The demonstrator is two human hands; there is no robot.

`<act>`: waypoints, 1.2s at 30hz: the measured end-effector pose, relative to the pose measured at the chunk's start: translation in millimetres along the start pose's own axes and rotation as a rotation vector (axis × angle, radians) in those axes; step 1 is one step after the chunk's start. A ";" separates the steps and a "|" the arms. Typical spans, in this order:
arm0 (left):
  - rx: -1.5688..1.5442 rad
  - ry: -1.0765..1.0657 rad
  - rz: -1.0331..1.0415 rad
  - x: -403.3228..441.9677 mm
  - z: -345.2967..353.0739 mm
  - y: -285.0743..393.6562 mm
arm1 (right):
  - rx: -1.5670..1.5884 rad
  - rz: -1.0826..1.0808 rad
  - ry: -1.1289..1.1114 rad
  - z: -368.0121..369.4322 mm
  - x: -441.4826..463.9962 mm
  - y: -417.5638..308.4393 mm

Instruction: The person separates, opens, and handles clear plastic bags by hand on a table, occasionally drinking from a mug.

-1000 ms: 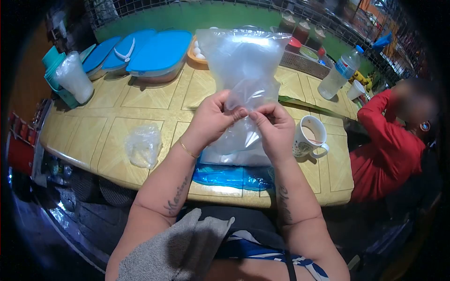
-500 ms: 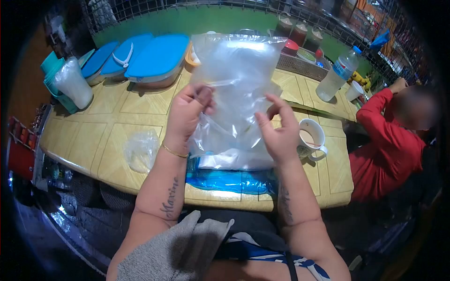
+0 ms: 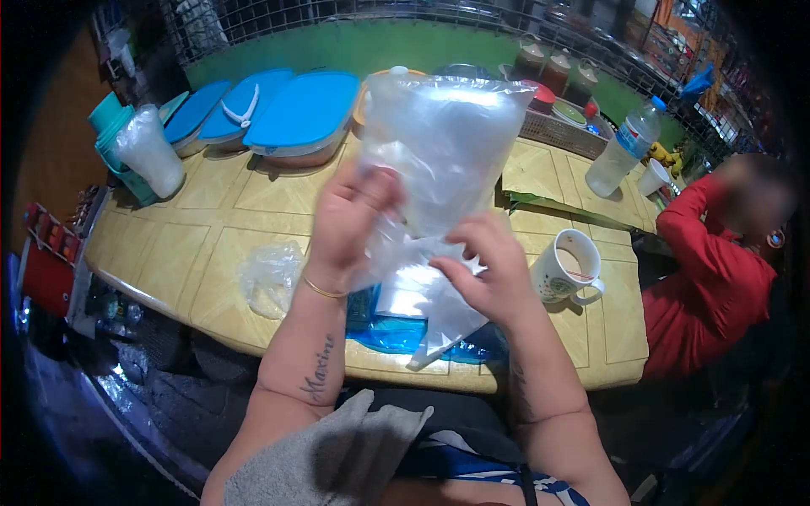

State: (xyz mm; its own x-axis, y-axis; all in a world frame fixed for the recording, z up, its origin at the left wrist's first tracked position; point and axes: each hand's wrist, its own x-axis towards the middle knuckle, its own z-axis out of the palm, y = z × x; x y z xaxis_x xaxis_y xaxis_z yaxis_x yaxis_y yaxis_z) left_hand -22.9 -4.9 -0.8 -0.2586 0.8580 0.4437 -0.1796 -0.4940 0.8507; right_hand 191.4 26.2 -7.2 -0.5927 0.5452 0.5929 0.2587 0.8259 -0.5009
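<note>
A clear plastic bag (image 3: 451, 148) stands raised above the table in front of me. My left hand (image 3: 350, 223), slightly blurred, is closed on the bag's left side, with crumpled film around the fingers. Close to the bag's lower right is my right hand (image 3: 494, 266), its thumb and fingers curved and apart, with nothing visible gripped between them. Below both hands, more clear plastic (image 3: 439, 295) lies over a blue plastic packet (image 3: 392, 335) at the table's near edge.
A mug (image 3: 567, 268) with a milky brown drink stands right of my right hand. Left lies a small crumpled bag (image 3: 272, 278). Blue-lidded containers (image 3: 304, 110) line the back, a water bottle (image 3: 623, 152) stands right, and a person in red (image 3: 717, 270) sits there.
The bag's lower part has bunched up, and loose film now hangs beneath the hands. My right hand has shifted slightly down and left relative to the bag. The camera view has shifted slightly.
</note>
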 end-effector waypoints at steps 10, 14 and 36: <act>0.469 -0.676 0.085 -16.6 25.0 -1.7 | 0.036 -0.148 0.107 -10.4 6.5 -16.8; 0.774 -0.610 0.153 -13.8 17.4 8.5 | -0.224 -0.008 0.168 -17.6 -4.7 -7.1; -0.018 0.040 -0.376 2.2 2.3 3.7 | 0.058 0.274 0.836 -22.7 -13.6 61.5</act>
State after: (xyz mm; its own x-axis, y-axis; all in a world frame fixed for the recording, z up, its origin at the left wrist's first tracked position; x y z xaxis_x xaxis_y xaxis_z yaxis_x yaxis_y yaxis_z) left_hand -22.0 -4.5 4.0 -0.2085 0.9739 0.0892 -0.2858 -0.1479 0.9468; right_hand 232.7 72.8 -31.8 0.2431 0.6682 0.7031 0.2571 0.6546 -0.7109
